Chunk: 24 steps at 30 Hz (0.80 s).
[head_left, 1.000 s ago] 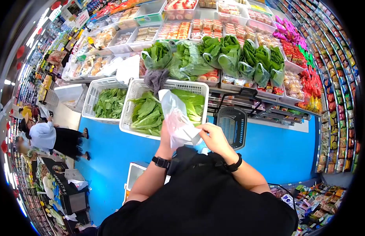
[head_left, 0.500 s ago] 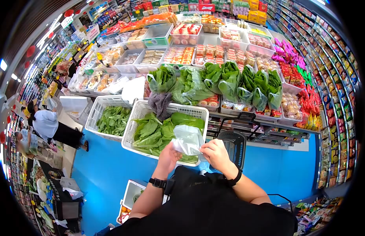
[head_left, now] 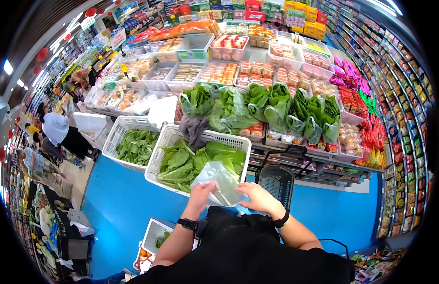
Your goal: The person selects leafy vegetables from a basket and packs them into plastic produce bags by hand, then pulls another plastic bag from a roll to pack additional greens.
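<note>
A translucent plastic bag (head_left: 220, 182) is spread between my two hands, over the front edge of a white crate (head_left: 168, 185). My left hand (head_left: 200, 195) pinches the bag's left side, and my right hand (head_left: 258, 196) grips its right side. Leafy greens (head_left: 181, 163) fill the crate behind the bag, with a grey cloth (head_left: 194, 131) draped over its back rim. Bagged greens (head_left: 229, 108) stand in a row behind the crate.
Another white crate (head_left: 120, 154) of greens sits at the left. A black basket (head_left: 276, 182) is to the right. Snack trays (head_left: 219, 73) cover the display behind. A person (head_left: 56, 128) stands at the far left.
The bag was bunched narrow and is now spread wider. Both hands have come lower and nearer my body. My view has tilted up, and the person at the left has moved.
</note>
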Tool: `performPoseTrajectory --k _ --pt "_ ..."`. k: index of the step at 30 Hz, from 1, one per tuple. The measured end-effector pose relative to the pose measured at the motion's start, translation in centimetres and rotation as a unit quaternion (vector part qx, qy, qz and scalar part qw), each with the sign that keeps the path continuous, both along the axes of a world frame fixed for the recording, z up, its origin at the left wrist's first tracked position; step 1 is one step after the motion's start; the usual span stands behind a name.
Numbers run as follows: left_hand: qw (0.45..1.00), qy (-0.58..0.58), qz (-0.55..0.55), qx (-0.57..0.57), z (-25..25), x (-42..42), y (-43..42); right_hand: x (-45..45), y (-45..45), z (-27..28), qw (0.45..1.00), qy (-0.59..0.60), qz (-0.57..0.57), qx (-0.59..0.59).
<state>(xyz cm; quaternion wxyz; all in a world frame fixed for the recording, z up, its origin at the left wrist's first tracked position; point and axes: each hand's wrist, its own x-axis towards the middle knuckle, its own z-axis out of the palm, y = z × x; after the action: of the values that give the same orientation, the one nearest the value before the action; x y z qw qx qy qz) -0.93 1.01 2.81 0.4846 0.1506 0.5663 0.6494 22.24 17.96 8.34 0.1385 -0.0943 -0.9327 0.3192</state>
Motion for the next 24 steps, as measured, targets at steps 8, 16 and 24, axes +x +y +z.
performPoseTrajectory --k 8,16,24 --pt "0.994 0.092 -0.059 -0.016 0.9 2.8 1.4 -2.5 -0.9 1.4 0.986 0.007 -0.070 -0.150" --pt "0.963 0.212 -0.138 -0.089 2.2 2.6 1.8 -2.0 -0.7 1.3 0.972 0.056 -0.167 -0.153" --pt "0.953 0.243 -0.148 -0.104 3.4 2.7 2.6 -2.2 -0.4 2.1 0.964 -0.013 -0.145 -0.221"
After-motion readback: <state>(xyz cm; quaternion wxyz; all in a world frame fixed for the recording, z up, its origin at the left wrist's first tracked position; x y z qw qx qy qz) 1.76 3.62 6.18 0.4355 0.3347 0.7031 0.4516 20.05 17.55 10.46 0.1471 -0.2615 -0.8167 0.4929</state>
